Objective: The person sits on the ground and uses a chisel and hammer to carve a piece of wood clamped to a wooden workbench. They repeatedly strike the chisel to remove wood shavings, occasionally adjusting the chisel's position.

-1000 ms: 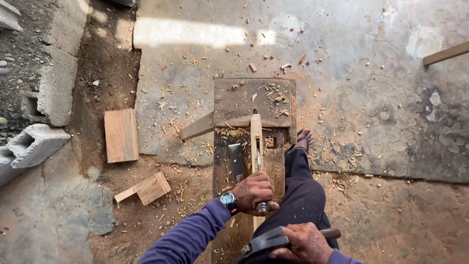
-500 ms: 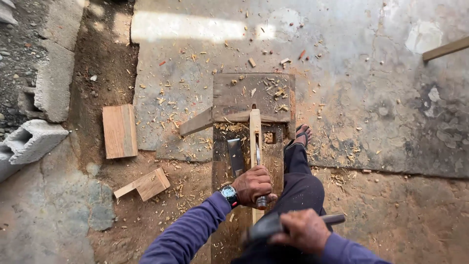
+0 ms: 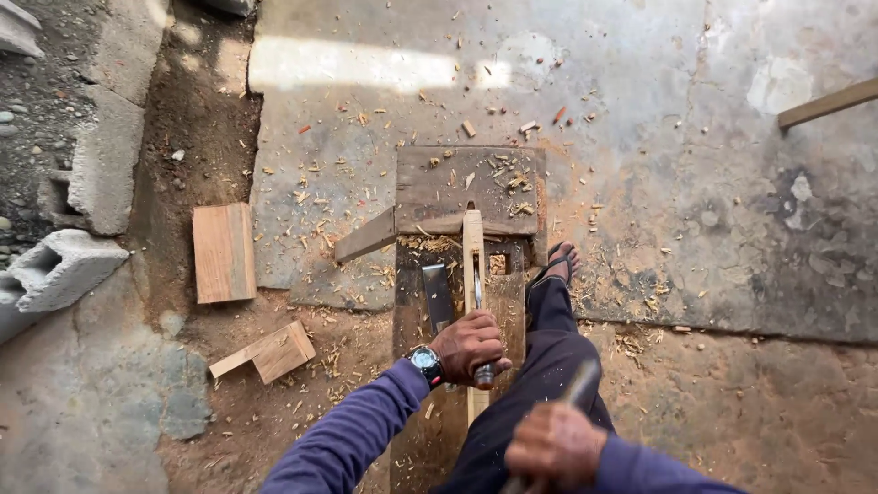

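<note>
Left hand (image 3: 469,343) fingers clamped a chisel (image 3: 478,306) upright on the stick (image 3: 473,247), steadying it; right hand (image 3: 553,445) fingers gripped a blurred mallet (image 3: 578,386) above.
</note>
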